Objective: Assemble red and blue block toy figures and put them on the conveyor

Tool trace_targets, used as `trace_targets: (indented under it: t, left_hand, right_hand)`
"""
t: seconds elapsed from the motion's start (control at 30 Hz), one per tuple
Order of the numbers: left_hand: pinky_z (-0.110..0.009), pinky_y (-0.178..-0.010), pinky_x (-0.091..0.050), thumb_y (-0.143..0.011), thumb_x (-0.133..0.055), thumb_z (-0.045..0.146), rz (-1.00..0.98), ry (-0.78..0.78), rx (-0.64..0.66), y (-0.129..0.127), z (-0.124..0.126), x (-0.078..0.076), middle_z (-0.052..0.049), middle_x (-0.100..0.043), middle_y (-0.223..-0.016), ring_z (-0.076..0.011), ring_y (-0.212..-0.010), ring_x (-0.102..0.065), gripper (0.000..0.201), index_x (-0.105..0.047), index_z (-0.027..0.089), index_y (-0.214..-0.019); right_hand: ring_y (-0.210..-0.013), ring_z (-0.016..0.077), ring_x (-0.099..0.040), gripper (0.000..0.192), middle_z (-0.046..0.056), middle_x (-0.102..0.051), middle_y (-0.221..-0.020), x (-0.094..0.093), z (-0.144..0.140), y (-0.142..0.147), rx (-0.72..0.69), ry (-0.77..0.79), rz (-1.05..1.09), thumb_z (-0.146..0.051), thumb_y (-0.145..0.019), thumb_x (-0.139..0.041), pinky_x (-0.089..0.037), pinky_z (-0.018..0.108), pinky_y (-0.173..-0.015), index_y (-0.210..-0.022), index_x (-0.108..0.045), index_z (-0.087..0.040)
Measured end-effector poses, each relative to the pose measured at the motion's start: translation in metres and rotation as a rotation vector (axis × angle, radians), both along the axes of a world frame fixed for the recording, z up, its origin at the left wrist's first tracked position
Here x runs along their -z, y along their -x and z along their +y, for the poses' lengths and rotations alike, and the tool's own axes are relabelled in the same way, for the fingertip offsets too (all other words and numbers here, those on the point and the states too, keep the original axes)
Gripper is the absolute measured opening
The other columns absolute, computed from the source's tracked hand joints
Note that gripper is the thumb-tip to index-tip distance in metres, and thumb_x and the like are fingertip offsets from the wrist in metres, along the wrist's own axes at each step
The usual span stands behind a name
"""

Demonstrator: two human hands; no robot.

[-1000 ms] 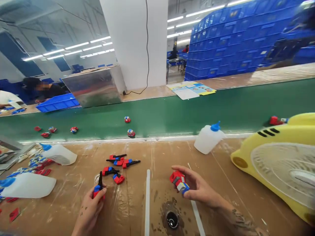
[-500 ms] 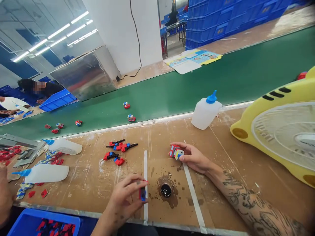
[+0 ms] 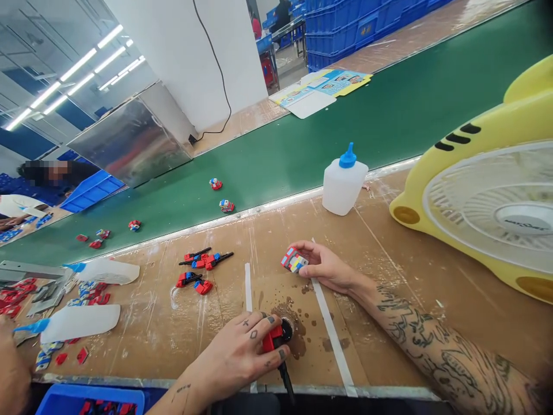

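- A red part with a black rod (image 3: pixel 276 346) is pinched in the left hand (image 3: pixel 244 357) at the near edge of the desk (image 3: pixel 410 271); the fingers are closed narrowly around it.
- The part's red end is held at the rim of a small dark pot (image 3: pixel 287 328), which is ringed by brown stains; whether the two touch cannot be told.
- The long axis of the part runs from the pot toward the person, the rod pointing down past the desk edge.
- A red, blue and yellow block (image 3: pixel 294 260) is gripped in the right hand (image 3: pixel 326 270), fingers curled about it, slightly farther out and to the right of the pot.
- The pot lies between the two hands; the left hand is the nearer.
- The two hands are kept apart, with a white tape strip (image 3: pixel 332 334) running between them.
- Spare parts (image 3: pixel 199 270) lie loose to the left, beyond the left hand.
- A white bottle (image 3: pixel 343 183) stands upright at the far desk edge, beside the green belt (image 3: pixel 389 115) and a yellow fan (image 3: pixel 484 190).
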State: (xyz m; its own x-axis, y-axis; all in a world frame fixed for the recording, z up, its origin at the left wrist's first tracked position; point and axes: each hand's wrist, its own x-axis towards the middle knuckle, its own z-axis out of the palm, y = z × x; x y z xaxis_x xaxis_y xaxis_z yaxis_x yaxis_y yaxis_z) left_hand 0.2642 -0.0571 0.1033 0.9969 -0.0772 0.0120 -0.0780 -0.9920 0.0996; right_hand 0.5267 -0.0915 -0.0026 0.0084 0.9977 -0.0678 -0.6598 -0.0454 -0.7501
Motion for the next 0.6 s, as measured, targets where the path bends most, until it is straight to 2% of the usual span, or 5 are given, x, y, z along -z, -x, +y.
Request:
trace_targets:
  t: [0.27, 0.5, 0.6]
  left_hand:
    - [-0.041, -0.078, -0.058, -0.099, -0.044, 0.015, 0.023, 0.003, -0.019, 0.0032, 0.0030, 0.0044, -0.014, -0.057, -0.126, -0.0240, -0.097, -0.058, 0.031, -0.060, 0.024, -0.124]
    - [-0.042, -0.084, -0.055, -0.096, -0.049, 0.013, 0.063, 0.000, -0.006, 0.0037, 0.0031, 0.0052, -0.014, -0.055, -0.132, -0.0248, -0.101, -0.057, 0.036, -0.060, 0.027, -0.127]
    - [-0.041, -0.085, -0.053, -0.093, -0.053, 0.010, 0.022, 0.039, -0.054, 0.0066, 0.0034, 0.0065, -0.013, -0.055, -0.132, -0.0238, -0.101, -0.058, 0.039, -0.061, 0.029, -0.127]
  right_hand:
    - [-0.097, 0.0198, -0.064, 0.057, 0.006, -0.071, -0.103, -0.0024, -0.0004, -0.0007, -0.009, 0.010, -0.002, -0.020, -0.056, -0.092, -0.047, 0.033, -0.088, -0.107, -0.066, -0.020]
    - [-0.098, 0.0213, -0.063, 0.056, 0.006, -0.070, -0.103, -0.0034, -0.0008, -0.0009, -0.001, 0.012, -0.020, -0.022, -0.057, -0.092, -0.048, 0.035, -0.088, -0.107, -0.067, -0.021]
    - [-0.097, 0.0195, -0.063, 0.055, 0.005, -0.070, -0.104, -0.0021, -0.0011, -0.0009, -0.002, 0.004, -0.008, -0.020, -0.059, -0.092, -0.047, 0.033, -0.087, -0.108, -0.067, -0.021]
